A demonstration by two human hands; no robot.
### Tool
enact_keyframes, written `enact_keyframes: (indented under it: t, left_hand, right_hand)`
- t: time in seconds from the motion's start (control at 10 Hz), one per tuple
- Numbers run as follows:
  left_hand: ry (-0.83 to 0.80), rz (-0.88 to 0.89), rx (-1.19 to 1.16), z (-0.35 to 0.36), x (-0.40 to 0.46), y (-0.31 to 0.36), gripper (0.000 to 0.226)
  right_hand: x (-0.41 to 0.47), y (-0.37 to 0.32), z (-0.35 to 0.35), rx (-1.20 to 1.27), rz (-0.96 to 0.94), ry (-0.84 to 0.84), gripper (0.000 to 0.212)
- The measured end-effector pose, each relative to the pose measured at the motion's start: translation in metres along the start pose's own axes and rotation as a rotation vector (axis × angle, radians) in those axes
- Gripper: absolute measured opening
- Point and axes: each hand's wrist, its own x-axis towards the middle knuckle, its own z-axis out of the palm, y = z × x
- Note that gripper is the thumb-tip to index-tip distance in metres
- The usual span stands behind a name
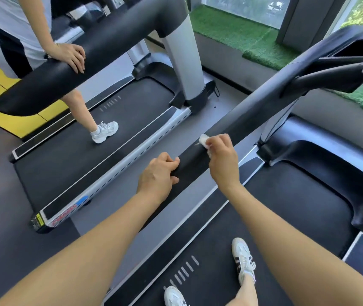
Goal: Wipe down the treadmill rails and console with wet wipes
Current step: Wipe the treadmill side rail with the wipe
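- Black padded side rail (237, 127) of the near treadmill: runs diagonally from lower left up to the dark console frame (339, 69) at upper right; the person stands on the black belt (286, 206) beside it.
- Small crumpled white wet wipe (204, 141): on the rail's top face, pinched in the right hand (222, 157), fingers curled round it.
- Left hand (159, 173): fingers curled over the rail's near end, gripping it just behind the wipe; the two hands near each other, not touching.
- Second treadmill to the left: another person stands on it, a hand on its own black rail (72, 69).
- Green artificial turf strip (242, 34) along the window.
- Risk, judged: the wipe is bunched very small, so strokes may leave streaks or missed bands; it could slip from the pinch and drop to the belt; the console looks not yet reached.
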Motion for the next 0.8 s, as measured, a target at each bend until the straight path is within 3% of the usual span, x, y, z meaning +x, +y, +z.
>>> enact_keyframes:
  t: [0.1,0.2,0.3,0.4,0.5,0.6,0.8]
  left_hand:
    - [0.011,-0.023,-0.004,0.001,0.000,0.000,0.013]
    - [0.017,-0.020,-0.001,-0.001,-0.002,0.002,0.015]
    - [0.015,-0.026,0.011,-0.002,-0.001,0.003,0.012]
    - [0.005,-0.021,0.026,-0.002,0.001,0.001,0.015]
    - [-0.001,-0.029,0.065,-0.002,0.000,0.001,0.022]
    - [0.007,-0.040,0.081,-0.004,-0.003,0.004,0.023]
    - [0.017,-0.061,-0.009,-0.007,-0.007,0.011,0.013]
  right_hand:
    - [0.018,0.001,0.001,0.084,0.222,0.150,0.024]
    - [0.002,-0.016,0.013,0.068,0.213,0.179,0.031]
    - [-0.034,-0.024,0.020,0.000,-0.033,-0.082,0.027]
    - [0.001,-0.004,-0.001,-0.071,-0.057,-0.083,0.016]
    - [0.051,0.015,-0.026,-0.127,0.067,0.025,0.017]
    - [0.062,0.018,-0.026,-0.198,0.112,-0.070,0.023]
    - [-0.023,-0.040,0.004,-0.160,-0.128,-0.379,0.020]
